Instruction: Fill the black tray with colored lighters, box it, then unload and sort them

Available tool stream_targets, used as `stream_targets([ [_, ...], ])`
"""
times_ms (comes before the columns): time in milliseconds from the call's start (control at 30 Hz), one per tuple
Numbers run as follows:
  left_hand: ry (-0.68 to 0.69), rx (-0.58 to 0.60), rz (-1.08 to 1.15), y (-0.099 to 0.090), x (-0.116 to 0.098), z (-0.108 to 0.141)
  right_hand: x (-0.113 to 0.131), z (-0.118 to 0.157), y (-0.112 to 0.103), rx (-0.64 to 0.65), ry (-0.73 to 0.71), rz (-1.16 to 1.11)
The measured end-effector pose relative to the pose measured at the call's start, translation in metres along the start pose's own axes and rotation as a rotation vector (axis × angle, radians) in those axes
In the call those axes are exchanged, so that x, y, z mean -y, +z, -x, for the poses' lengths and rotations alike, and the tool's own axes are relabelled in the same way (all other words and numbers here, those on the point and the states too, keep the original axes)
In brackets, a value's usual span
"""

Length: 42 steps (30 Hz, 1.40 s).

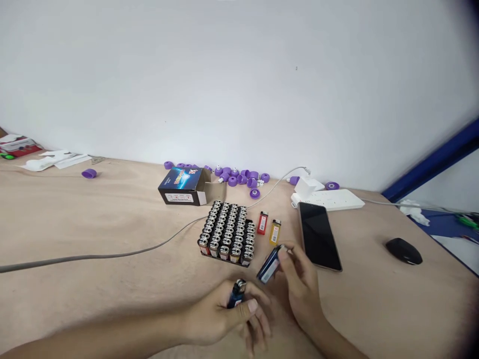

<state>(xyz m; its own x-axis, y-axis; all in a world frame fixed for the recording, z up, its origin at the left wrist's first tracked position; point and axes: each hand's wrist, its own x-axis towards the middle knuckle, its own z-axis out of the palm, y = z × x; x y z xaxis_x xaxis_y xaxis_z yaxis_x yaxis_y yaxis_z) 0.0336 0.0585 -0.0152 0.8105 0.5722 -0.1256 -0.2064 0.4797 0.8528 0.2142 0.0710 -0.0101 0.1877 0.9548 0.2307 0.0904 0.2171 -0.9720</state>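
- Two lighters are in hand, one pinched in each grip.
- The left hand [220,316] holds a dark blue lighter [235,295] between thumb and index finger, metal top up; its other fingers hang loosely spread, blurred.
- The right hand [305,281] pinches a dark lighter with a pale label [270,267] near its metal top, thumb against fingertips, the body slanting down toward the left grip.
- Beyond the left grip, a black tray [224,260] carries rows of upright lighters [226,229] with metal tops; the row on the right side is shorter than the others.
- Just beyond the right grip, a yellow lighter [275,231] and a red lighter [262,223] lie on the table [130,294], the red one farther off and more to the left.
- Right of the right grip lies a dark-screened smartphone [320,236], and well right of that, a black computer mouse [404,251].
- Farther beyond both grips are an open printed carton [183,187], scattered purple caps [243,178] and a white power strip [339,200].
- A grey cable [93,257] runs from the left edge to the tray.
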Motion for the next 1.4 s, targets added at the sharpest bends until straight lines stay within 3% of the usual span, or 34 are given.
stream_targets([
  [67,0.006,0.0,-0.088,0.001,-0.005,0.005,-0.006,-0.011,-0.005,-0.145,0.016,0.016],
  [167,0.005,0.025,-0.223,0.004,-0.014,0.014,-0.015,-0.028,-0.01,-0.196,-0.022,0.079],
  [433,-0.108,0.047,-0.126,0.004,-0.02,0.018,-0.025,-0.055,0.007,-0.05,-0.159,0.227],
  [633,-0.06,0.078,-0.073,0.002,-0.019,0.016,-0.028,-0.071,0.021,0.06,-0.259,0.308],
  [1067,-0.065,0.077,-0.064,-0.002,-0.013,0.017,-0.028,-0.072,0.019,0.122,-0.31,0.36],
  [1400,-0.054,0.092,-0.092,-0.002,-0.016,0.016,-0.03,-0.068,0.011,0.222,-0.554,0.49],
])
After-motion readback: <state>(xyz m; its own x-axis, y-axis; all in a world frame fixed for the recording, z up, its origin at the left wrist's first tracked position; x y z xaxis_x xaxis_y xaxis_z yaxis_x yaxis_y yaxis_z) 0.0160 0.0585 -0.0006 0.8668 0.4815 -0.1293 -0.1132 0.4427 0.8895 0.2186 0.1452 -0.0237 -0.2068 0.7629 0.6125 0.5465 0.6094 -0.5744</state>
